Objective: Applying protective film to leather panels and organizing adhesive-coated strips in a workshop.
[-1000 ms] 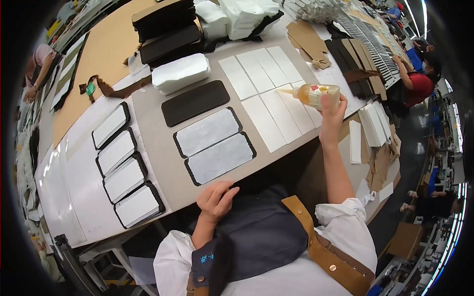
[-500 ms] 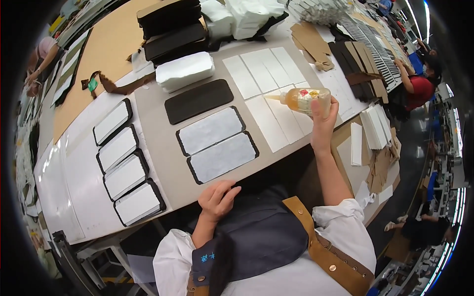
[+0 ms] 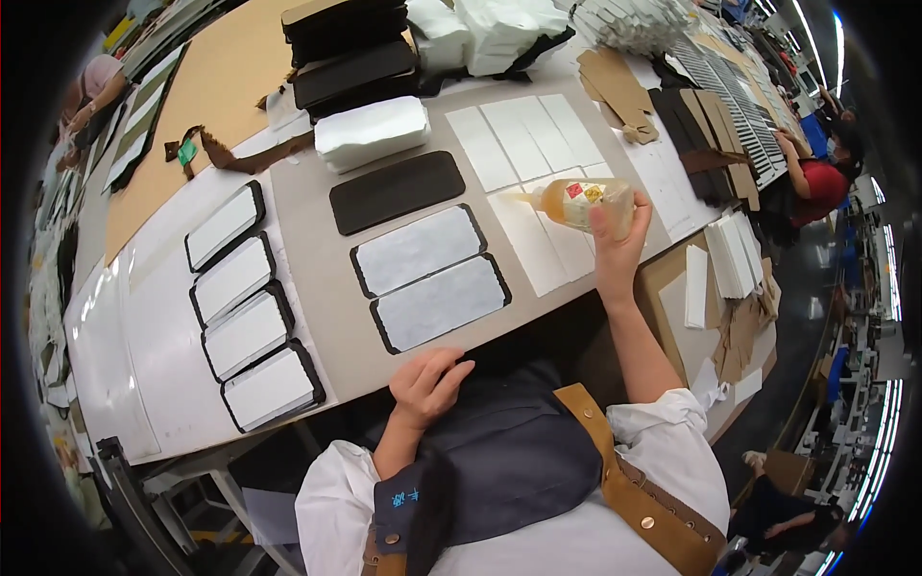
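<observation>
My right hand (image 3: pixel 619 245) is wrapped round a squeeze glue bottle (image 3: pixel 576 204) with amber liquid, held on its side above the table. Its pale nozzle points left, over white rectangular sheets (image 3: pixel 528 238) laid edge to edge. By the table's front edge rests my left hand (image 3: pixel 428 386), loosely bent, fingers a little apart and holding nothing. Just beyond it lie two black-edged pieces, a near pale panel (image 3: pixel 442 302) and a far pale panel (image 3: pixel 419 248). Behind these is a plain black rounded panel (image 3: pixel 397 192).
Several black-edged pieces with white sheets (image 3: pixel 246 333) form a column at the left. Farther back stand a white stack (image 3: pixel 373 132) and a black stack (image 3: pixel 355 79). Brown card strips (image 3: pixel 715 134) lie at the right, near a side surface with white strips (image 3: pixel 735 252). Other people work nearby.
The bottle and my right hand have shifted slightly left and down, and the bottle has rolled a little. My left hand keeps nearly the same place. The whole view has moved slightly.
</observation>
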Demonstrator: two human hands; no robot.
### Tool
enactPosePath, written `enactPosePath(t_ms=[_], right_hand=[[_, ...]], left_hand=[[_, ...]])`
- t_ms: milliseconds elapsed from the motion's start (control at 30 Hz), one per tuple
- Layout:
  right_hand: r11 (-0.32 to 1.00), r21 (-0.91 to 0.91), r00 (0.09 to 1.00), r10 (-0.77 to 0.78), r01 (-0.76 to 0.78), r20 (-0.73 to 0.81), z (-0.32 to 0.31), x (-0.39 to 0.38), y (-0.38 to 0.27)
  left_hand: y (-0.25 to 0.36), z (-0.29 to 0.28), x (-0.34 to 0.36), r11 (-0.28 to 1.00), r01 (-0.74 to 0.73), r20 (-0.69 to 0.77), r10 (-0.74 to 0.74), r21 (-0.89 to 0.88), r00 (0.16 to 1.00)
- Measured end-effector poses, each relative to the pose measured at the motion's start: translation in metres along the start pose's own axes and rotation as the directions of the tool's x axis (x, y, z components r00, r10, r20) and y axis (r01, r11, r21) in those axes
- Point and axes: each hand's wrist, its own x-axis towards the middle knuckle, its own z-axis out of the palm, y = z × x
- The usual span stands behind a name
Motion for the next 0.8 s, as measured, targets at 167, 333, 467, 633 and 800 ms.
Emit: enactPosePath(t_ms=[167,333,467,633,800], right_hand=[[0.956,0.245,0.985,0.137,-0.158,0.103,0.008,0.002,0.003],[0.771,0.541,0.937,0.219,-0.337,0.271,0.007,0.061,-0.013],[0.674,0.635,0.923,0.223,-0.378,0.313,0.011,0.121,-0.012],[0.811,0.491,0.925,0.154,-0.319,0.347,0.041,0.167,0.001],[0.9,0.342,0.908,0.12,-0.27,0.401,0.076,0.196,0.033]], left_hand=[[-0.001,0.0,0.0,1.0,-0.011,-0.009,0.011,-0.006,1.0],[0.001,-0.003,0.001,1.0,0.009,-0.015,-0.009,-0.02,1.0],[0.0,-0.001,0.0,1.0,0.002,-0.013,-0.002,0.005,1.0],[-0.001,0.0,-0.004,1.0,0.006,-0.009,-0.006,0.031,1.0],[0.0,-0.002,-0.005,1.0,0.011,0.016,-0.012,0.024,1.0]])
